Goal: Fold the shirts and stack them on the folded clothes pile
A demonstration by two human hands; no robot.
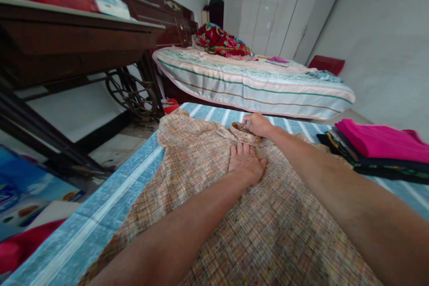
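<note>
A tan plaid shirt [201, 178] lies spread over a blue-and-white striped cloth [134, 174], its collar [246, 133] at the far end. My left hand [246, 163] rests flat on the fabric just below the collar, fingers stretched forward. At the collar's right side, my right hand [257, 124] has its fingers closed on the edge. My right forearm covers part of the shirt's right shoulder.
Folded clothes [385, 147], a bright pink one on top, are stacked at the right. Beyond stands a bed [254, 82] with a red floral quilt [221, 40]. An old treadle table [77, 31] is at the left, with a blue printed package [33, 183] below.
</note>
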